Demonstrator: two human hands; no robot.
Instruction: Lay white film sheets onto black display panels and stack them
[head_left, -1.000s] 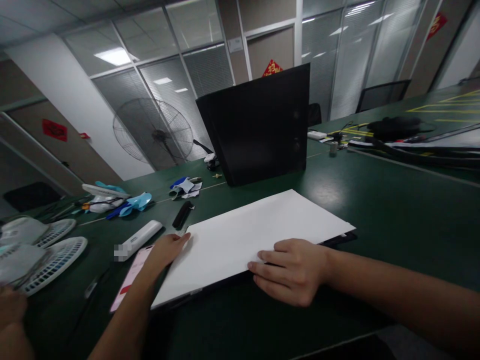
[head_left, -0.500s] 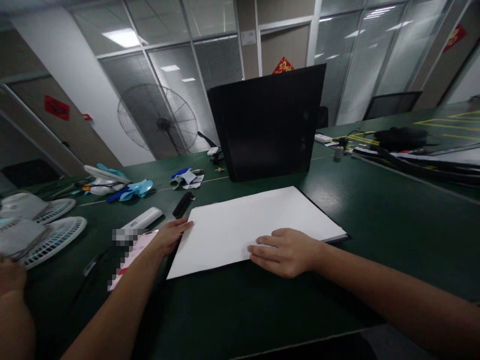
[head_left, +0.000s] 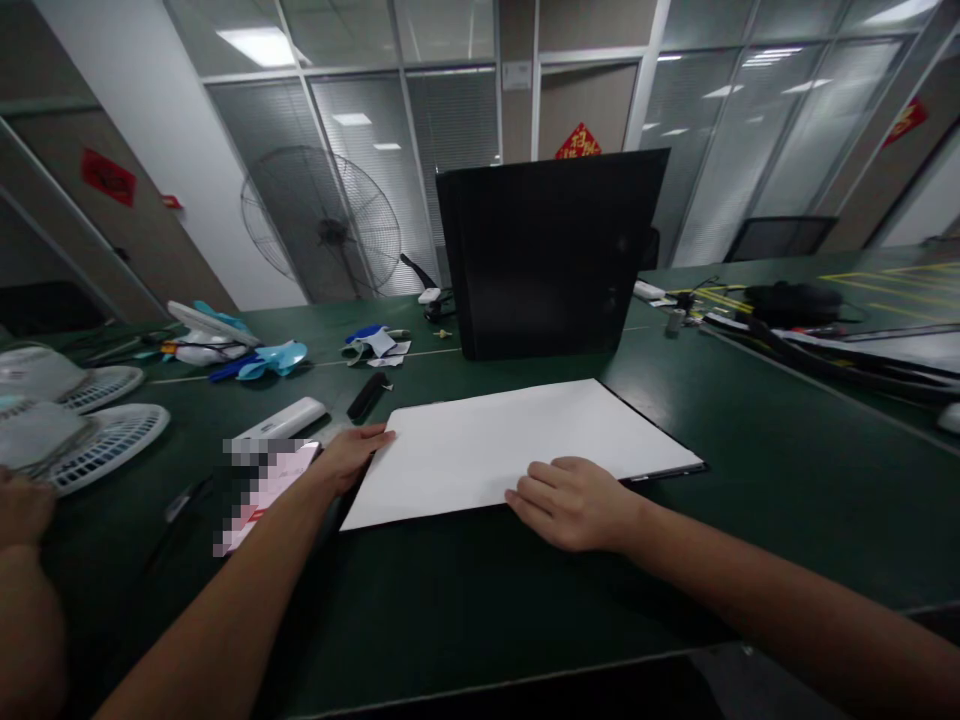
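A large white sheet of paper (head_left: 480,440) lies on a thin dark board (head_left: 679,468), whose edge shows along the right side. My left hand (head_left: 356,455) grips the sheet's left edge, thumb on top and the other fingers partly out of sight. At the front edge, right of the middle, my right hand (head_left: 574,503) has its fingers curled onto the paper's rim; the thumb is hidden. A phone with a pink screen (head_left: 281,485) lies beside my left forearm, partly pixelated.
Behind the paper stands a large black panel (head_left: 555,260) on the green table (head_left: 787,450). To the left are a white stick-like device (head_left: 281,425), a black object (head_left: 367,397), blue gloves (head_left: 274,360) and white fan parts (head_left: 112,440). Another person's hand (head_left: 22,510) is at far left.
My right hand's fingers, stretched out on the paper before, are now curled at its front edge. My left hand keeps its place at the left edge. The camera view has shifted slightly.
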